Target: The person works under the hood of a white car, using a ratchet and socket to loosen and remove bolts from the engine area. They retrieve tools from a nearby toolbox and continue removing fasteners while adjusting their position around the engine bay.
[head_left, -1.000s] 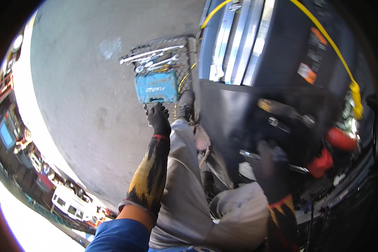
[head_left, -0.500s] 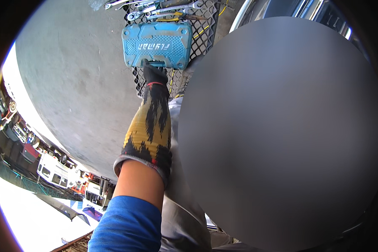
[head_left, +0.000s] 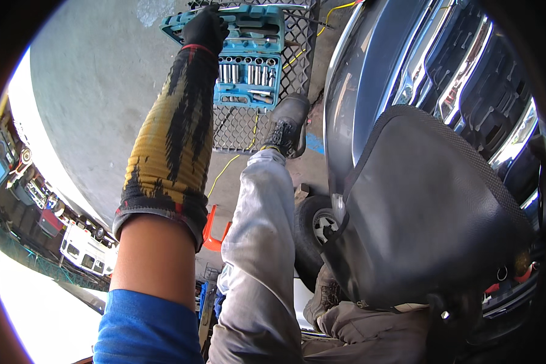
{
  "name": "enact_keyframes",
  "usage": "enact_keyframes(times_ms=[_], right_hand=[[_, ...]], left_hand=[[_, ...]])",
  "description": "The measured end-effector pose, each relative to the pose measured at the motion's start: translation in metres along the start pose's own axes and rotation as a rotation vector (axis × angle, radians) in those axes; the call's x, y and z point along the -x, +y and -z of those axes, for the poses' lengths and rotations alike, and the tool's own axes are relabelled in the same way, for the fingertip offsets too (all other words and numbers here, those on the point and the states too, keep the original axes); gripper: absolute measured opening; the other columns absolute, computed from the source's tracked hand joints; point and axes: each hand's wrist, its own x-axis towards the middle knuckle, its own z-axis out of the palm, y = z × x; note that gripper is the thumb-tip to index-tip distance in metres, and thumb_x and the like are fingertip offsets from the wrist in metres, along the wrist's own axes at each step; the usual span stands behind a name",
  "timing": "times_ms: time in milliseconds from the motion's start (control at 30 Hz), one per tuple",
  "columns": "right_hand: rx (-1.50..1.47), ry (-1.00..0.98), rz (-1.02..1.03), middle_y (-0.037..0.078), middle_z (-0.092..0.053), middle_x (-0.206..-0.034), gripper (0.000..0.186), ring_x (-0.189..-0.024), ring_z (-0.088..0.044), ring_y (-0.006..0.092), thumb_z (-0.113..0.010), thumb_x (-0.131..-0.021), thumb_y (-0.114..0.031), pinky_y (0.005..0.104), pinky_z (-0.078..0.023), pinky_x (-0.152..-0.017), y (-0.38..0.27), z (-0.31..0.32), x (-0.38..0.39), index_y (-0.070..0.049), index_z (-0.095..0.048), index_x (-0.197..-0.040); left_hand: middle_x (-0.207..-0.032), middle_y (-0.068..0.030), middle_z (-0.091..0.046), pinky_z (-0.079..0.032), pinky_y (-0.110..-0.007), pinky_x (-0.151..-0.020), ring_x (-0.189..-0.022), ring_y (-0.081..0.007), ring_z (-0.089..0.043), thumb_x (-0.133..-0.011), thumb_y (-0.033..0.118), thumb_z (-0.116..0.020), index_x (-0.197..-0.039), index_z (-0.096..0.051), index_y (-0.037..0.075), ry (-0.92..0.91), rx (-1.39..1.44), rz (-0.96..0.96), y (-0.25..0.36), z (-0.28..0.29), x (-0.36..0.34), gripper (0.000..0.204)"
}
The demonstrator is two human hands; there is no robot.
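Observation:
My left hand [head_left: 204, 30], in a black glove with a yellow-and-black sleeve over the forearm, is closed on the raised lid of a teal socket set case [head_left: 278, 97]. The case lies open on a black metal mesh. Its lower half holds a row of silver sockets [head_left: 255, 74] in fitted slots. A dark-handled tool [head_left: 258, 30] sits in the lid half, partly behind my glove. My right hand is out of view.
A booted foot [head_left: 290, 115], below a light grey trouser leg [head_left: 261, 206], stands beside the mesh [head_left: 239, 127]. A car's chrome grille [head_left: 467, 67], a black leather-like cover [head_left: 431, 200] and a wheel [head_left: 321, 227] are at the right. A yellow cord [head_left: 223, 173] crosses the floor.
The case has gone from closed to open. My left hand has moved from its near-edge handle farther away and left with the lid. The large grey blur at right is gone.

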Motion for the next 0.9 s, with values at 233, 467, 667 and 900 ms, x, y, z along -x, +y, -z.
enact_keyframes(times_ms=[233,467,667,900], right_hand=[[-0.378,0.007,-0.161,0.010,-0.065,-0.089,0.029,-0.084,-0.063,0.0306,-0.089,-0.077,-0.014,0.0421,-0.050,-0.075,-0.003,-0.009,-0.004,-0.004,-0.067,-0.091],[-0.199,-0.160,-0.108,0.010,-0.075,-0.109,0.044,-0.097,-0.072,0.0188,-0.092,-0.086,-0.008,0.0313,-0.063,-0.077,-0.012,0.003,-0.004,0.001,-0.069,-0.122],[-0.210,-0.204,-0.100,0.010,-0.075,-0.115,0.047,-0.105,-0.073,0.0204,-0.091,-0.085,-0.004,0.0330,-0.063,-0.082,-0.008,0.006,-0.003,0.001,-0.069,-0.126],[-0.222,-0.231,-0.104,0.009,-0.075,-0.113,0.044,-0.103,-0.074,0.0195,-0.092,-0.085,-0.009,0.0356,-0.062,-0.081,-0.006,0.006,-0.007,-0.001,-0.072,-0.123]], left_hand=[[-0.088,-0.0157,-0.072,-0.060,-0.051,-0.073,-0.084,-0.0361,-0.073,-0.105,0.022,-0.058,-0.108,-0.066,0.007,0.463,-0.814,-0.159,-0.078,-0.041,0.064,0.018],[-0.130,-0.0225,-0.070,-0.052,-0.051,-0.106,-0.126,-0.0415,-0.065,-0.095,0.027,-0.070,-0.150,-0.059,0.016,0.138,-0.665,0.453,-0.110,-0.088,0.161,0.057],[-0.127,-0.0200,-0.068,-0.054,-0.053,-0.102,-0.121,-0.0414,-0.067,-0.094,0.027,-0.072,-0.155,-0.056,0.027,0.045,-0.972,0.200,-0.088,-0.089,0.148,0.063],[-0.128,-0.0204,-0.068,-0.054,-0.054,-0.099,-0.116,-0.0431,-0.069,-0.089,0.029,-0.074,-0.136,-0.062,0.019,-0.041,-1.041,0.167,-0.075,-0.084,0.120,0.049]])
